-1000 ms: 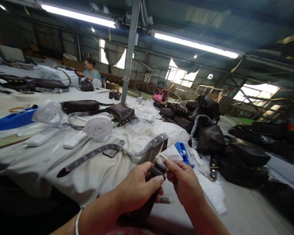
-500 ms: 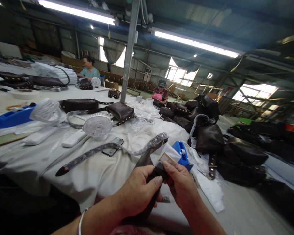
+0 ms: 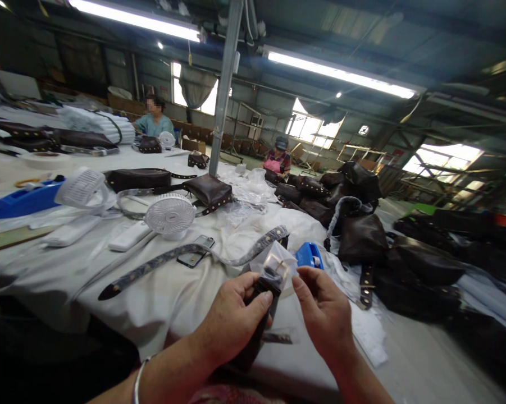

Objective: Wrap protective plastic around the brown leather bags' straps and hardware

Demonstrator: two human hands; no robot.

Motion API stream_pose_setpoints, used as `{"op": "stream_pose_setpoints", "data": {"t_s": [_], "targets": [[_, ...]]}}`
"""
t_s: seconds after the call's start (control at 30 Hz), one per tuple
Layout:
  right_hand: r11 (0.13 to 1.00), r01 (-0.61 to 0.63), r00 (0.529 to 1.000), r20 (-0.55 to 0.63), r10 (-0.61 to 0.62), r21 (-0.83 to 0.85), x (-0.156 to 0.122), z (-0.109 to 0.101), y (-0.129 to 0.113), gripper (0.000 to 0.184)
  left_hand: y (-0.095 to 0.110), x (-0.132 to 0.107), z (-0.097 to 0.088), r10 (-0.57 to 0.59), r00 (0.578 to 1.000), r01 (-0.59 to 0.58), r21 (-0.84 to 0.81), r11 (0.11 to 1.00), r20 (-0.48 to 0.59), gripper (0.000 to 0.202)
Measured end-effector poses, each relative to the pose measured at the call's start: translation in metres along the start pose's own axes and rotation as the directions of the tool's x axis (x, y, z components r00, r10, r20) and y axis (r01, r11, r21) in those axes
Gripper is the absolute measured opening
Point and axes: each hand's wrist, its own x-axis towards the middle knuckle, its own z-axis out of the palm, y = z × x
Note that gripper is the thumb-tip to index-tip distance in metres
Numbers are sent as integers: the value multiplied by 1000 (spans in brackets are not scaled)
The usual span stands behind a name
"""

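Observation:
My left hand [image 3: 242, 314] is closed around a dark brown leather bag part [image 3: 253, 336], its thumb pressed on top. A pale metal buckle [image 3: 275, 268] at the upper end lies under a thin translucent white sheet [image 3: 267, 253]. At the sheet's right edge is my right hand [image 3: 324, 308], thumb and forefinger tips together on that edge, other fingers curled. A wrapped strap with studs [image 3: 160, 261] runs left across the cloth from behind the buckle. Below the hands shows a short piece of wrapped strap [image 3: 278, 336].
A blue tape dispenser [image 3: 309, 256] stands just beyond my right hand. White fans [image 3: 171, 216], a phone [image 3: 196, 252] and another blue dispenser [image 3: 23, 199] lie left. Dark leather bags [image 3: 362, 238] are piled right. Two people [image 3: 155, 122] sit beyond the white-covered table [image 3: 151, 292].
My right hand has moved off the buckle, slightly right. The translucent sheet now covers the buckle. My left hand keeps its hold on the leather.

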Motion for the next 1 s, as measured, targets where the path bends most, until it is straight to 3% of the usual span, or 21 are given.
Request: {"op": "stream_pose_setpoints", "data": {"t_s": [0.07, 0.17, 0.3, 0.4, 0.53, 0.67, 0.83, 0.93, 1.0], "targets": [[955, 256, 966, 6, -258, -148, 2, -6, -3, 13, 1, 0, 0, 20, 1000, -20, 31, 999, -4, 26], [809, 527, 848, 219, -482, -260, 5, -12, -11, 17, 0, -1, 1, 60, 998, -58, 102, 993, -15, 22], [617, 671, 741, 386, -549, -412, 11, -15, -24, 18, -1, -2, 3, 66, 997, -57, 194, 979, -40, 18], [527, 709, 705, 454, -545, -468, 12, -15, -32, 17, 0, -2, 3, 111, 993, -95, 283, 955, -41, 18], [473, 707, 706, 477, -523, -526, 8, -11, -36, 22, -1, -3, 3, 194, 980, -159, 389, 907, -51, 23], [486, 663, 744, 426, -515, -570, 2, -5, -35, 26, -5, -4, 3, 256, 966, -209, 471, 857, -37, 24], [577, 610, 791, 379, -480, -543, -2, 2, -28, 17, -9, -5, 2, 265, 964, -208, 550, 809, -25, 27], [680, 566, 824, 289, -487, -466, -3, 6, -27, 14, -8, -6, 4, 312, 950, -221, 661, 717, -20, 26], [698, 571, 818, 234, -525, -432, -4, 10, -28, 15, -7, -5, 5, 340, 940, -231, 726, 648, -4, 24]]}}
